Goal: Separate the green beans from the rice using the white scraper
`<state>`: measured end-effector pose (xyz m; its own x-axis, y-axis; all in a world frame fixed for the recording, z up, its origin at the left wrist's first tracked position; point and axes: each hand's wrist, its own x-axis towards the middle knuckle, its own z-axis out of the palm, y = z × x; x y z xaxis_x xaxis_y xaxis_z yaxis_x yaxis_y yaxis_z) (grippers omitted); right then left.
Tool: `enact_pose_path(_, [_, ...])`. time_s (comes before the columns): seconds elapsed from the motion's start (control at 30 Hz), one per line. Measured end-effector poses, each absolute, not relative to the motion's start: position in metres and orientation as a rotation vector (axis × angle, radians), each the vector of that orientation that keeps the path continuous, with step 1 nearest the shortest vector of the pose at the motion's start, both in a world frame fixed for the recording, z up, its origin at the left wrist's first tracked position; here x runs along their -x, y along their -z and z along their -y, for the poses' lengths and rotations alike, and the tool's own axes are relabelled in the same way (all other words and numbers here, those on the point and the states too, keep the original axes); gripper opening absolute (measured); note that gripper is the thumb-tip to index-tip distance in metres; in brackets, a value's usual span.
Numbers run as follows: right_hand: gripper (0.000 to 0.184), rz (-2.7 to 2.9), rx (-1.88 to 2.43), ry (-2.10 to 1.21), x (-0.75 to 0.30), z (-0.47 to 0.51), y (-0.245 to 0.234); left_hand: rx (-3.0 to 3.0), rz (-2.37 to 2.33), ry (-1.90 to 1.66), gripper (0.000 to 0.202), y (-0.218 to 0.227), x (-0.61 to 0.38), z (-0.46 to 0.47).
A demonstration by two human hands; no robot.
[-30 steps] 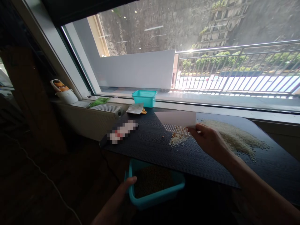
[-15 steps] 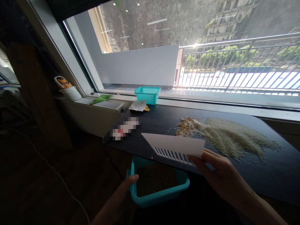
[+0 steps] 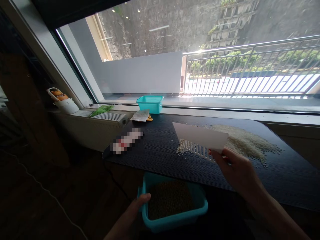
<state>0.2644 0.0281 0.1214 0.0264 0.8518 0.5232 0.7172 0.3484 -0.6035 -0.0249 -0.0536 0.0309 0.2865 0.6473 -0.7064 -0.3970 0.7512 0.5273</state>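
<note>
Here I log: slotted scraper point(image 3: 200, 137), centre frame, long edge lying left-to-right, pinched at its right corner by my right hand point(image 3: 237, 171)'s fingers point(image 3: 218, 155) beside the rice heap point(image 3: 247, 141); left hand point(image 3: 130, 220) clasps teal tub point(image 3: 175, 221) below.

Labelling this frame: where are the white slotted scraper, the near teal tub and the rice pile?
white slotted scraper point(image 3: 200, 137), head view, plain upper face.
near teal tub point(image 3: 175, 222), head view, front wall.
rice pile point(image 3: 250, 143), head view, middle.

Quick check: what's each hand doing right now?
Left hand: gripping the teal bin by its edge.
Right hand: holding the white slotted scraper.
</note>
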Motion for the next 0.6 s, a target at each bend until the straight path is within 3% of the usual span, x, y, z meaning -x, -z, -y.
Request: enact_pose_path(0.6, [0.021,1.806,1.37,-0.252,-0.257,-0.026,-0.122,-0.17,-1.085,-0.817,0.066,-0.053,0.023,0.051])
